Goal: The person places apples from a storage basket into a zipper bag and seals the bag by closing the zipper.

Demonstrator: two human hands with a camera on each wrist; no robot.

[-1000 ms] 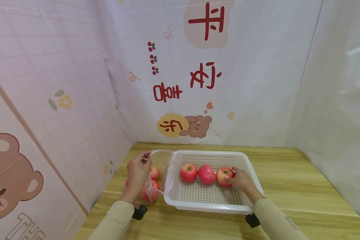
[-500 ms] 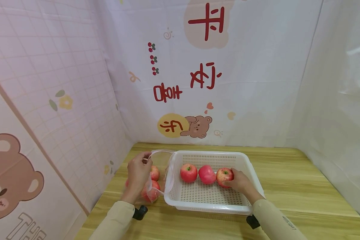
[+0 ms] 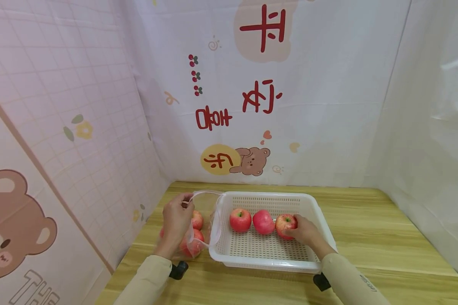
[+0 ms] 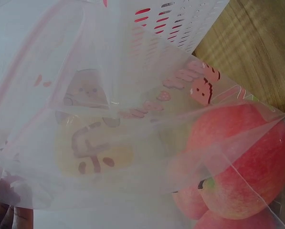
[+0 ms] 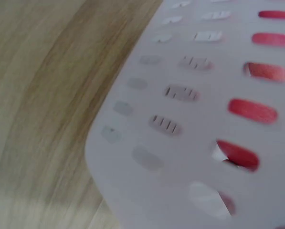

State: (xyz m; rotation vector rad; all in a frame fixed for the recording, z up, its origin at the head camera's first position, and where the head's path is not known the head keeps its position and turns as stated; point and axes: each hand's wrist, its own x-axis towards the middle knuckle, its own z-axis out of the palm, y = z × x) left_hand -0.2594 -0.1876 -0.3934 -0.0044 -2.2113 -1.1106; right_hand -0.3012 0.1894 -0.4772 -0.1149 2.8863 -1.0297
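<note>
My left hand point(image 3: 177, 218) pinches the rim of a clear plastic bag point(image 3: 208, 199), holding its mouth up against the basket's left side. Several red apples point(image 4: 242, 157) lie low in the bag. A white plastic basket point(image 3: 267, 263) contains three apples in a row. Around the rightmost one, a yellow-red apple point(image 3: 284, 224) with its stem up, my right hand point(image 3: 307, 231) curls its fingers and thumb. The middle apple point(image 3: 263, 222) lies close beside it, and the left apple point(image 3: 240, 220) sits stem up. In the right wrist view, the slotted basket wall point(image 5: 132, 191) hides the hand.
The basket stands on a wood-grain table point(image 3: 397, 245), which extends to its right and in front. Printed cloth walls point(image 3: 328, 106) enclose the table at the back and sides. A black wrist mount point(image 3: 321, 281) sits close to the basket's front right corner.
My right fingers have drawn in around the rightmost apple, the thumb now lower on its front side. The left hand and the bag stay almost where they were.
</note>
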